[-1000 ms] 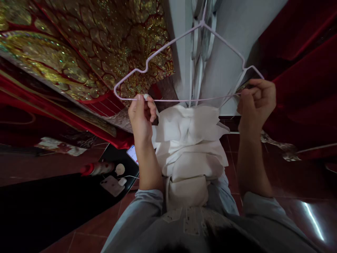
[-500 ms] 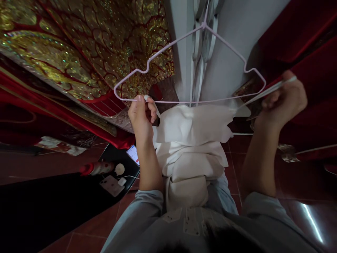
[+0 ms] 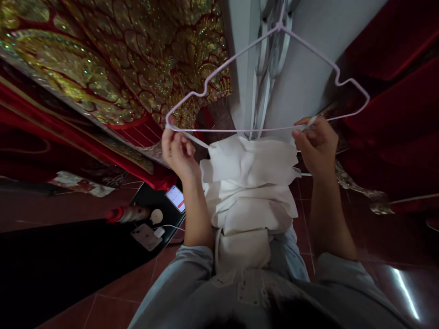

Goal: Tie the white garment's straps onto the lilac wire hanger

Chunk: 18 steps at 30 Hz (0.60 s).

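Note:
A pale pink wire hanger [image 3: 236, 57] hangs in front of me, its lower bar level. Bunched white fabric [image 3: 254, 160] lies over my lap just below it, with a thin strap at each side. At the bar's left end, my left hand [image 3: 178, 151] is closed on the left white strap [image 3: 195, 139], which runs down to the fabric. My right hand [image 3: 317, 141] pinches the right white strap [image 3: 311, 121] at the bar, inward of the hanger's right end. Its fingertips touch or nearly touch the bar; I cannot tell which.
Gold-sequined red garments [image 3: 137, 59] hang at the left, and dark red cloth [image 3: 394, 91] hangs at the right. On a black table [image 3: 137, 198] are a lit phone [image 3: 175, 199], another phone [image 3: 147, 236] and a red-capped bottle [image 3: 126, 214]. White metal folding bars [image 3: 264, 77] stand behind the hanger.
My right hand has moved inward, left to the bar, from beyond the hanger's right end. The hanger has shifted right in view. My left hand has moved slightly left and down, to the bar's end.

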Tool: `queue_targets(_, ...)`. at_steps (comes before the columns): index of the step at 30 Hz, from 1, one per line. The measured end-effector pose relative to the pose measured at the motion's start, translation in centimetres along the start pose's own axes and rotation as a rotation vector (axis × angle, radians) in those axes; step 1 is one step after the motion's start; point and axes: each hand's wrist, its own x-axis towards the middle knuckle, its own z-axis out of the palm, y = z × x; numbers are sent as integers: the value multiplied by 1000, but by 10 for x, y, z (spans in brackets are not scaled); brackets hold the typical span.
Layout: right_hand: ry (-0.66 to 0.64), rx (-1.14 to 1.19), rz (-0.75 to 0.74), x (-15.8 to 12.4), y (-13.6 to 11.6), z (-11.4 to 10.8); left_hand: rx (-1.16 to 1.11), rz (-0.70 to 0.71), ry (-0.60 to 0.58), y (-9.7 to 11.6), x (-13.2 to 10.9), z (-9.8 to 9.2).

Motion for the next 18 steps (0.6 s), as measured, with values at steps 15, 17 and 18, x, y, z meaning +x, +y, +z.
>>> queue_targets(15, -38, 32, 77, 7, -1, -18, 294, 214, -74, 4, 51, -28)
queue_targets(17, -48, 29, 83, 7, 0, -17, 297, 187, -34, -1, 49, -38)
queue_targets(18, -49, 32, 79, 6, -1, -17, 296, 173, -24, -1, 48, -43)
